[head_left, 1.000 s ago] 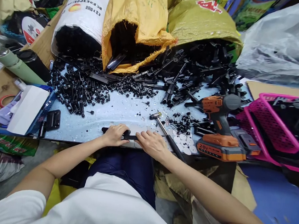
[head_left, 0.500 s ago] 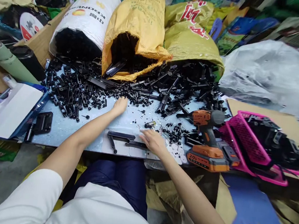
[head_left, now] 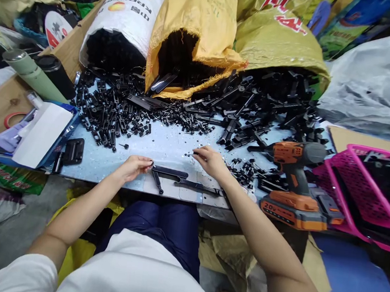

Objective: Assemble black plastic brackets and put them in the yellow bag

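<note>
My left hand (head_left: 135, 167) is closed in a pinch at the left end of the jointed black bars, with a tiny black part at its fingertips. The black bars (head_left: 171, 173) lie near the table's front edge, one short arm angled toward me. Above and right of them, my right hand (head_left: 210, 161) pinches a small screw (head_left: 190, 154) that points left. Several black-headed screws (head_left: 244, 170) are heaped beyond my right wrist. A pile of small black plastic parts (head_left: 111, 109) spreads behind my left hand.
An orange and black cordless drill (head_left: 291, 174) stands on the right, beside a pink basket (head_left: 368, 187) of black parts. White (head_left: 128, 13), yellow (head_left: 201, 21) and olive (head_left: 282, 43) sacks open toward me at the back. A green bottle (head_left: 35, 73) leans on the left.
My left hand has come back from the parts pile to the left end of the bars. My right hand has lifted off the bars' area and now pinches a screw. The view has shifted.
</note>
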`<action>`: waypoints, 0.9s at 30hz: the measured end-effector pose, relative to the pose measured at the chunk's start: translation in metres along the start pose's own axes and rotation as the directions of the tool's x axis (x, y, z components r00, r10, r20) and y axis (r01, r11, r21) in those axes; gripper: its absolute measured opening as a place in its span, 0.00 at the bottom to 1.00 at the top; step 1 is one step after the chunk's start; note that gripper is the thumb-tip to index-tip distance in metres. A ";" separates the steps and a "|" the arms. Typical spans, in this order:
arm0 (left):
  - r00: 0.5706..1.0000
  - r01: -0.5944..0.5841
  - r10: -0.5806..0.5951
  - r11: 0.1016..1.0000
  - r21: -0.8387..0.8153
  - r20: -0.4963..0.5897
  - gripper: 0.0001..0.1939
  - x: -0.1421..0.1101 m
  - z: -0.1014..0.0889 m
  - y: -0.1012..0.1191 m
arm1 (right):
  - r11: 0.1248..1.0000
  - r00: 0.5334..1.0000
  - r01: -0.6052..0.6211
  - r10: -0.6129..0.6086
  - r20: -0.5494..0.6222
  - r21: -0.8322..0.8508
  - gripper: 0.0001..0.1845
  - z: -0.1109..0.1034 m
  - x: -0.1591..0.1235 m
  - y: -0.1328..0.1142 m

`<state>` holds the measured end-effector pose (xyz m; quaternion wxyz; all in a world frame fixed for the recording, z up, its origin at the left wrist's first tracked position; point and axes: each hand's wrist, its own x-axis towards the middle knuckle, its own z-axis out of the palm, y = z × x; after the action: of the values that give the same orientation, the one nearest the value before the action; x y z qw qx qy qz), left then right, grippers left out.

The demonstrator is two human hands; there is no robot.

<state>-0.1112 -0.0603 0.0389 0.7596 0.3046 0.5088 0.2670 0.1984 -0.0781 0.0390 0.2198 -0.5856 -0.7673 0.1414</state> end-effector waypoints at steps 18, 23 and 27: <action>0.991 0.123 -0.135 0.959 0.254 0.028 0.14 0.007 0.013 0.017 | 0.990 0.969 0.032 0.003 0.247 -0.138 0.09 -0.009 -0.030 -0.059; 0.998 0.034 -0.009 0.911 0.411 -0.062 0.17 0.014 0.010 0.001 | 0.993 0.979 0.020 0.005 0.206 -0.117 0.10 -0.004 -0.029 -0.057; 0.968 -0.156 0.232 0.859 0.488 -0.097 0.22 0.018 -0.001 -0.017 | 1.000 0.995 0.001 0.001 0.101 -0.024 0.12 0.006 -0.038 -0.047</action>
<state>-0.1044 -0.0588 0.0149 0.5893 0.5105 0.5818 0.2314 0.1643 -0.1270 0.0496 0.1738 -0.5803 -0.7790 0.1617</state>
